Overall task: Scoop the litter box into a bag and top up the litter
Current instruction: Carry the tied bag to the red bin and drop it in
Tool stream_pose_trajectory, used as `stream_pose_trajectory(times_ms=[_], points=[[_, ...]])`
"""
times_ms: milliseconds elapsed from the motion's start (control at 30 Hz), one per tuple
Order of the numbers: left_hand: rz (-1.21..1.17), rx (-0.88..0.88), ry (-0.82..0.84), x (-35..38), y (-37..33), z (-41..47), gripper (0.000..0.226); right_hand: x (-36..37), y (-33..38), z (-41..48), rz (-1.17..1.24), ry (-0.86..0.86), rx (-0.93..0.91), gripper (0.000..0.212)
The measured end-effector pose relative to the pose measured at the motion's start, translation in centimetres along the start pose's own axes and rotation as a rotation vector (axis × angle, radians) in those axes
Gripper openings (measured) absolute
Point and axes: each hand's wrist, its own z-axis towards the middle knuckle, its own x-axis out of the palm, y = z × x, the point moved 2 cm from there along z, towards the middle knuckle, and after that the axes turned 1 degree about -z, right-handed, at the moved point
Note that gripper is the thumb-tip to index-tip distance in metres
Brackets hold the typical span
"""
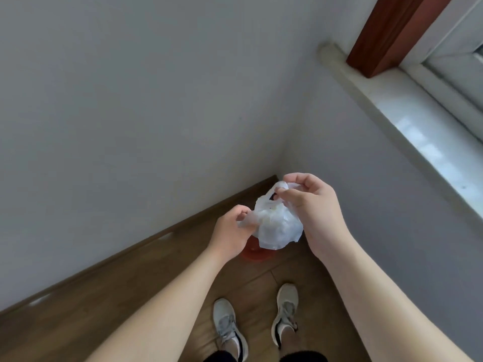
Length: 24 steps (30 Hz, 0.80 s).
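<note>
We pinch the bag (277,226) in both hands, left hand (230,231), right hand (311,205); it looks filled, so we judge tying comes next.

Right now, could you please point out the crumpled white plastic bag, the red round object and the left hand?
crumpled white plastic bag (277,227), head view, its bulging middle.
red round object (257,255), head view, visible part below the bag.
left hand (228,232), head view, its back.

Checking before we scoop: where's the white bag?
Head view, centre: the white bag is held up between the left hand and right hand, above a red object on the floor.
</note>
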Motion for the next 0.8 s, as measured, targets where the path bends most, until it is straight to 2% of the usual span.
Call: stream_pose_trajectory(times_ms=[133, 300, 433, 800], points=[[-0.009, -0.101, 0.012, 3.4, 5.5, 4.0, 0.005, 1.1, -6.2, 5.0, -0.023, 0.002, 0.094, 0.020], [-0.036, -0.219, 0.023, 9.0, 14.0, 9.2, 0.014, 2.4, -15.5, 11.9, -0.023, 0.047, 0.206, 0.024], [-0.031, -0.291, 0.021, 12.9, 21.0, 13.2, 0.011, 4.1, -22.6, 17.0, -0.016, 0.055, 0.266, 0.022], [0.081, -0.327, 0.030, 18.9, 33.4, 20.4, 0.020, 8.4, -38.3, 26.3, 0.037, 0.045, 0.373, 0.026]])
